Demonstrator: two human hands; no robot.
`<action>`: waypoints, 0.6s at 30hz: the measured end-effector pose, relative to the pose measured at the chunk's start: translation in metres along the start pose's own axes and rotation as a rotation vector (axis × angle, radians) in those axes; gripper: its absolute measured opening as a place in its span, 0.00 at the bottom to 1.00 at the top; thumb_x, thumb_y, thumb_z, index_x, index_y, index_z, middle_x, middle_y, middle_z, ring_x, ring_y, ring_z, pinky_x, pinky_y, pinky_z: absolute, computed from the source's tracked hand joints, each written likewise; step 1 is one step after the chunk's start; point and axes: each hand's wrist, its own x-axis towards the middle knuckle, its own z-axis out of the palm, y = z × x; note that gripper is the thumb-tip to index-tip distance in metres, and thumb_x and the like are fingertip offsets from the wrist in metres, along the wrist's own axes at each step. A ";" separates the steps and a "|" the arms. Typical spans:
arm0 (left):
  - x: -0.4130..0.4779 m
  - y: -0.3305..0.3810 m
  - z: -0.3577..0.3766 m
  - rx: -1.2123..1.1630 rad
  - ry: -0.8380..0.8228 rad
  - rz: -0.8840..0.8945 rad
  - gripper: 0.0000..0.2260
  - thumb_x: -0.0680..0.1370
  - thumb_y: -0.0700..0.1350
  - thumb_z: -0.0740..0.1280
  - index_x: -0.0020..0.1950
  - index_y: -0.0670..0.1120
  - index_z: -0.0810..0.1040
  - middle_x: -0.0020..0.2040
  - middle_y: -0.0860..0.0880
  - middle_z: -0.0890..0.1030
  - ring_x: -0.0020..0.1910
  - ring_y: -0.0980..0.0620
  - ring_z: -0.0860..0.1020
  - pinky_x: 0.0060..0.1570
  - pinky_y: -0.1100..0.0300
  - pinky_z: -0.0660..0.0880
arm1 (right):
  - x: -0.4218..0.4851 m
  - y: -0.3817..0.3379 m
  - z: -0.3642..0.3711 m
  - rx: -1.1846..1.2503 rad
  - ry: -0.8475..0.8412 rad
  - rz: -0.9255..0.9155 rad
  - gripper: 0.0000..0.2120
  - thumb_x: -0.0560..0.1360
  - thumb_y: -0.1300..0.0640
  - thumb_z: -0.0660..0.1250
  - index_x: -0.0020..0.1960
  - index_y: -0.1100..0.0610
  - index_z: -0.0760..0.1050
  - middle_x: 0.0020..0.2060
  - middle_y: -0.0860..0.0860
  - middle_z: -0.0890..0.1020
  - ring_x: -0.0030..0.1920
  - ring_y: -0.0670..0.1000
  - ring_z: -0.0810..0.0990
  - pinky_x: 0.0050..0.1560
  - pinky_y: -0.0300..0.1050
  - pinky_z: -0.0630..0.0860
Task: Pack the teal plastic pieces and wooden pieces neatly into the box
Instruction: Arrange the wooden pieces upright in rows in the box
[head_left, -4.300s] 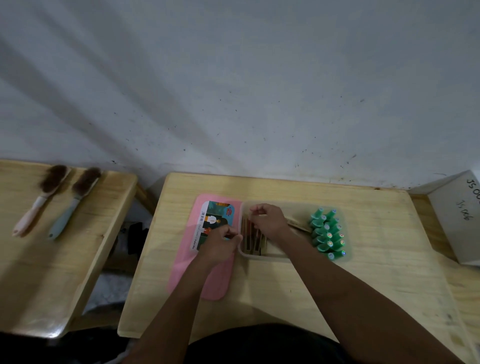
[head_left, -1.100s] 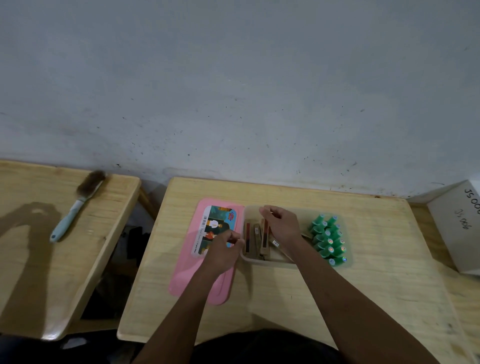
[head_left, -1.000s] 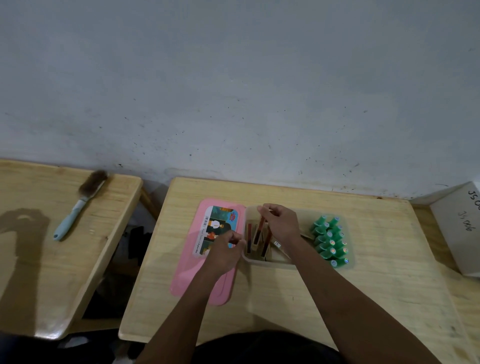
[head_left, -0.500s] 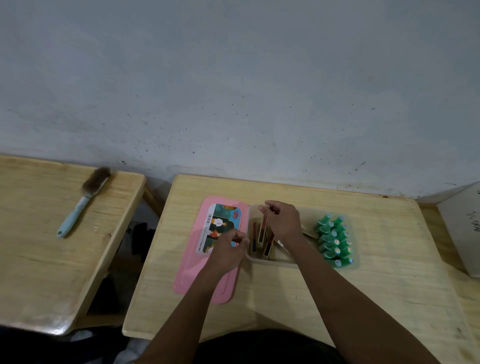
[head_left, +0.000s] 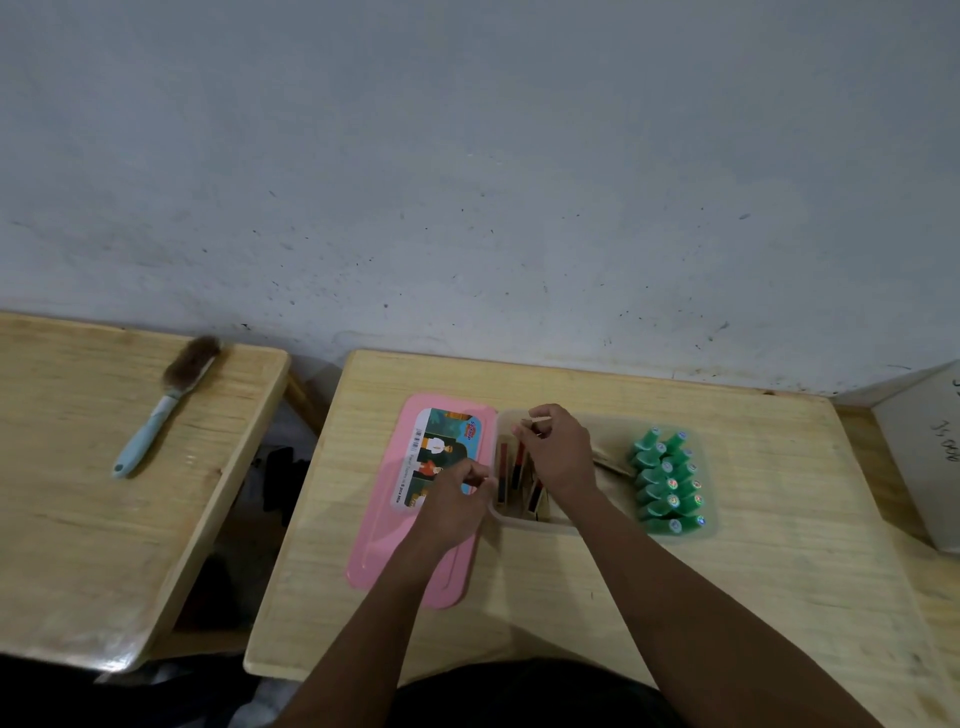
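A clear plastic box (head_left: 524, 522) sits in the middle of the wooden table. Several teal plastic pieces (head_left: 665, 483) stand packed in rows at its right end. Thin wooden pieces (head_left: 517, 475) with red and dark sides stand on edge at its left end. My right hand (head_left: 558, 454) is over the wooden pieces, fingers pinched on the top of one. My left hand (head_left: 457, 501) rests at the box's left wall, its fingers curled at the rim on the end of a wooden piece.
The pink box lid (head_left: 415, 499) with a picture label lies left of the box. A light blue brush (head_left: 166, 402) lies on the separate table at the left. A white carton (head_left: 924, 452) stands at the right edge. A wall runs behind.
The wooden pieces went from lying flat to standing on edge. My right hand shifted slightly along them. One of two brushes on the left table is gone.
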 end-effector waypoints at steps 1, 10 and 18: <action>0.000 0.000 0.000 -0.001 -0.002 -0.001 0.02 0.78 0.43 0.64 0.50 0.47 0.76 0.51 0.52 0.77 0.53 0.56 0.74 0.54 0.61 0.69 | -0.001 0.003 0.003 -0.007 -0.003 0.008 0.10 0.74 0.54 0.72 0.53 0.55 0.76 0.45 0.52 0.84 0.42 0.48 0.81 0.42 0.43 0.77; 0.001 -0.001 0.001 -0.006 0.007 0.000 0.02 0.78 0.43 0.64 0.49 0.46 0.76 0.52 0.51 0.77 0.54 0.56 0.73 0.53 0.62 0.68 | 0.002 0.022 0.014 -0.565 -0.154 -0.015 0.08 0.75 0.52 0.65 0.43 0.52 0.81 0.42 0.50 0.83 0.37 0.50 0.78 0.37 0.43 0.75; 0.002 -0.003 0.001 -0.014 -0.004 -0.005 0.03 0.78 0.44 0.64 0.51 0.46 0.76 0.54 0.50 0.77 0.55 0.55 0.74 0.54 0.60 0.69 | 0.008 0.020 -0.006 -0.971 -0.267 -0.200 0.17 0.78 0.48 0.58 0.64 0.50 0.73 0.57 0.54 0.73 0.58 0.55 0.70 0.57 0.53 0.70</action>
